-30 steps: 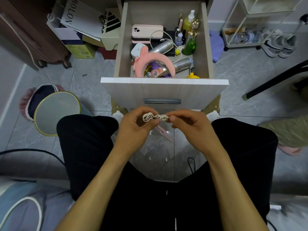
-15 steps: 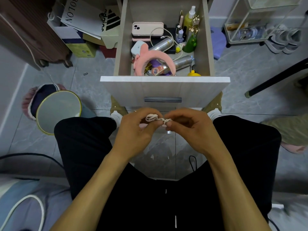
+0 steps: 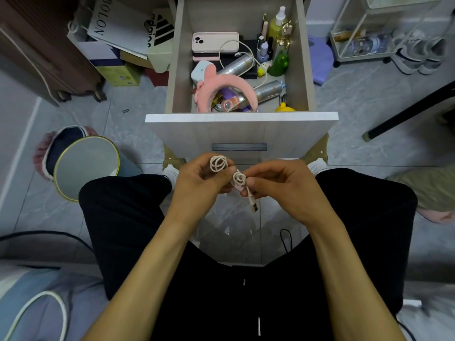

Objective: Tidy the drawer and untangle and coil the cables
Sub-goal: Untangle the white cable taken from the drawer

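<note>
A short white cable is bunched into small loops between my two hands, just in front of the drawer's front panel. My left hand pinches the upper loops. My right hand pinches a second clump of loops, and the cable's USB plug hangs below its fingers. The open drawer holds a pink phone, another white cable looped across it, a pink headband, silver cans, and small bottles.
A round mirror lies on the floor at left beside a pink slipper. Boxes and bags stand behind it, next to a brown suitcase. A clear wheeled rack and shoes sit at right. A black furniture leg crosses the floor.
The cable bundle has been pulled into two clumps, one in each hand. The USB plug now hangs free below my right hand. Both hands have shifted slightly apart.
</note>
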